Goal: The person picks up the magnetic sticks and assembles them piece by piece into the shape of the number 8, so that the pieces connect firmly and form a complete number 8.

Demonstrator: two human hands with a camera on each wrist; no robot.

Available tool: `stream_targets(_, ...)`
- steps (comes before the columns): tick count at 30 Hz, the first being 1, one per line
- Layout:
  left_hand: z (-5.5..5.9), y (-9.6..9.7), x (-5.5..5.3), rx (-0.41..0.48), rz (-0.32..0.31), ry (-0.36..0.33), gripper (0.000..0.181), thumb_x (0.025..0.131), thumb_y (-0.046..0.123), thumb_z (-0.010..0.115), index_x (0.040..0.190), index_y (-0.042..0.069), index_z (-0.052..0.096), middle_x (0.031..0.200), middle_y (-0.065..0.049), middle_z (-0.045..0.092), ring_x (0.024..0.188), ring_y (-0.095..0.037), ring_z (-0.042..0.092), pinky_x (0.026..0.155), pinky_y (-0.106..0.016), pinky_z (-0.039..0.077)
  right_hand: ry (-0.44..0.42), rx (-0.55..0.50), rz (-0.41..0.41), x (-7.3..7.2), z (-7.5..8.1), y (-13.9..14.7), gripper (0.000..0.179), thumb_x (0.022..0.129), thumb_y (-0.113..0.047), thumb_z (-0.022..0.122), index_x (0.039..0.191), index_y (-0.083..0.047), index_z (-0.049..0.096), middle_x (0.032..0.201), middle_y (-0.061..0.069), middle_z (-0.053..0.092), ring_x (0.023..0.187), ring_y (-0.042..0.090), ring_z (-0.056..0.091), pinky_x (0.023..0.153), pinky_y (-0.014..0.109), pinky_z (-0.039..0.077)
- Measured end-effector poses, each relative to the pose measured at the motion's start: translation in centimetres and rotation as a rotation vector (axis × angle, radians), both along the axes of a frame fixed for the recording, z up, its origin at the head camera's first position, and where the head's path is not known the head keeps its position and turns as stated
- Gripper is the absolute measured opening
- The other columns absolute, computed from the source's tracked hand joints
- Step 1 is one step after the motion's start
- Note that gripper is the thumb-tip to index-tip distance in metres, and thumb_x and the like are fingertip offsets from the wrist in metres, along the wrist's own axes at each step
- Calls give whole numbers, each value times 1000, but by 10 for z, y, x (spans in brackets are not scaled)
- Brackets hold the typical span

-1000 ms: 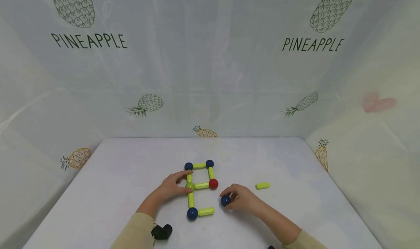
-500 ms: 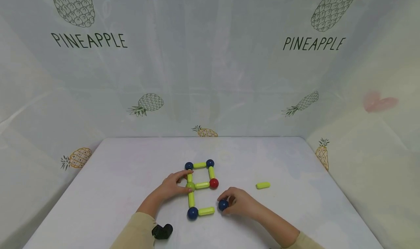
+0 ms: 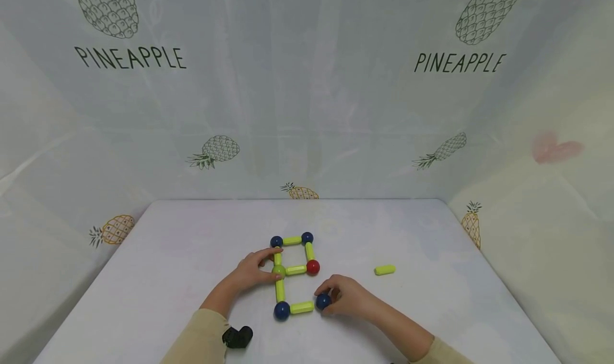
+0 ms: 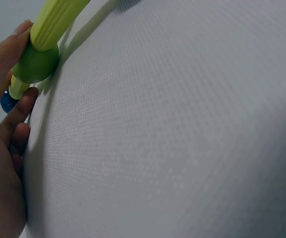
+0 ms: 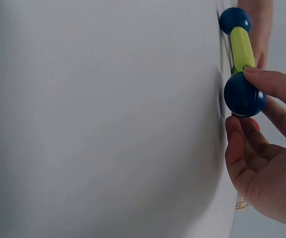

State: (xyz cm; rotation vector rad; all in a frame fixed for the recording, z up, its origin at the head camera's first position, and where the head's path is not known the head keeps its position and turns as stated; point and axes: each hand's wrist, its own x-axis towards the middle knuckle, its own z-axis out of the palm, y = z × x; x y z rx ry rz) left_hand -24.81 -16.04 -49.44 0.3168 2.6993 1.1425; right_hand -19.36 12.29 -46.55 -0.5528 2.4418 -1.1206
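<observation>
On the table lies a flat ball-and-stick frame of yellow-green sticks and blue, red and green balls. My left hand [image 3: 254,269] grips its left side, the thumb at the green ball [image 3: 279,271] and the fingers by the stick above. In the left wrist view the thumb lies against the green ball [image 4: 36,63] and a stick [image 4: 56,22]. My right hand [image 3: 350,296] pinches a loose blue ball [image 3: 323,301] between thumb and fingers, close to the free end of the bottom stick [image 3: 302,307]. Whether ball [image 5: 245,95] and stick [image 5: 242,48] touch, I cannot tell.
A loose yellow-green stick [image 3: 385,269] lies to the right of the frame. The red ball [image 3: 313,267] sits at the frame's right corner, behind my right hand. A black piece [image 3: 237,337] is at the left sleeve. Pineapple-print cloth [image 3: 307,113] surrounds the table.
My right hand has brought the blue ball left and slightly nearer to me, up to the bottom stick's end. The left hand stays in place on the frame.
</observation>
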Motion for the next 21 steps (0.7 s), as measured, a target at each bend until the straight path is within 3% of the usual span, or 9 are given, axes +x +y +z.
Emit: stream_targets(21,-2,0,-1,4,-2,5,66,75,39,83,135,28,57,113,5,56,101,-20,48,86,-46,42,-16,-2,12,1,-2,-4,30,75,-6,83,100,-18,73,91,-6,58,79,17,53,70,27,48)
